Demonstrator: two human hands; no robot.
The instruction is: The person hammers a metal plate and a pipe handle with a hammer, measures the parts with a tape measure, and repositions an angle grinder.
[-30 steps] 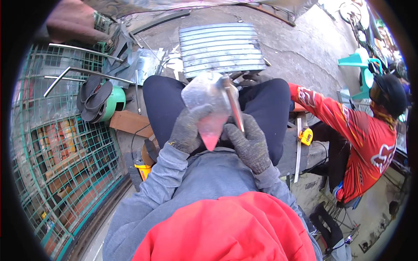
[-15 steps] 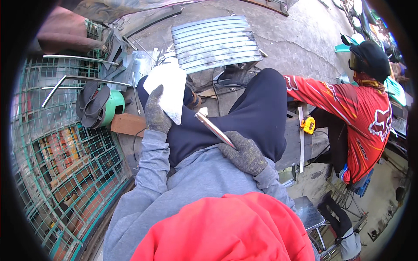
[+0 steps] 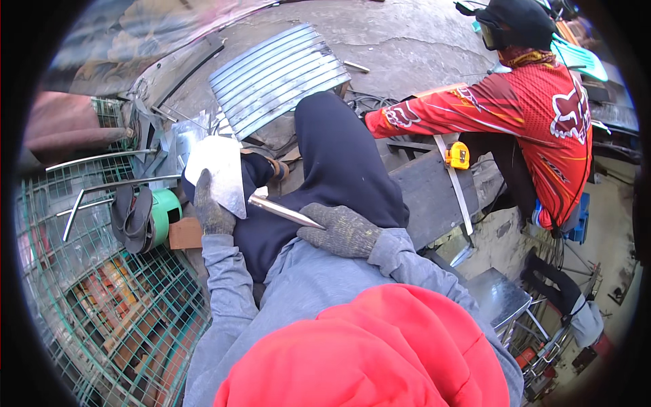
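In my grey-gloved left hand is a flat, pale metal plate with a pointed lower corner, held up over my left thigh. Its upper part is washed out by glare. My right hand, gloved the same way, is closed around one end of a slim, shiny metal bar in front of my waist. The bar's free end points left toward the plate's lower corner, with a small gap between the two. Which kind of tool or part the bar is, I cannot tell.
Ahead lies a ribbed metal sheet. On the right a co-worker in a red jersey reaches left, near a yellow tape measure and a thin metal strip. Sandals and a green wire cage stand left.
The view has swung, so the ribbed sheet, co-worker and tape measure appear further left and tilted. Both hands keep their hold on the plate and the bar.
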